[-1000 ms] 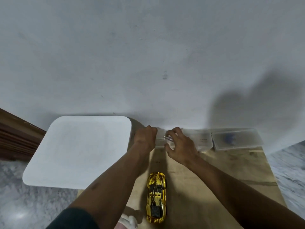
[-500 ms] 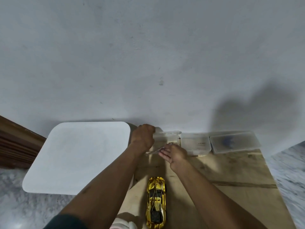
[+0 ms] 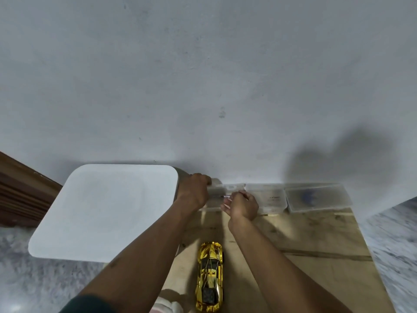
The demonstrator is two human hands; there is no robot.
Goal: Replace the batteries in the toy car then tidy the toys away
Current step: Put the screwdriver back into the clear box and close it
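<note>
- The toy car [image 3: 209,276] lies at 6 o'clock in the view, gold, wheels down on the wooden board [image 3: 316,233], nose pointing to 12. It is untouched and well apart from both hands, probably parked close so it is handy once the tool is out.
- At 12 o'clock from the car, the right hand [image 3: 242,205] has its fingers curled in, pinching a thin tool [image 3: 226,197] whose tip points toward 9. It looks like a small screwdriver, though it is too fine to be sure. I judge it is meant for the battery cover.
- At 9 o'clock from that hand, the left hand [image 3: 194,192] grips the left end of a small clear box [image 3: 214,190], fingers wrapped over its far edge, seemingly to steady it against the pull.
- At 3 o'clock from the small box sit a second clear box [image 3: 270,197] and a flat clear lid [image 3: 318,196], in a row against the wall [image 3: 203,86].
- A white stool [image 3: 103,211] stands at 9 o'clock from the left hand, just beside it.
- A second ago the right hand was over the small box, reaching in. Half a second ago it had drawn toward the car with the tool. Now it is raised a little, tool clear of the box. The left hand's grip and the car's place are unchanged.
</note>
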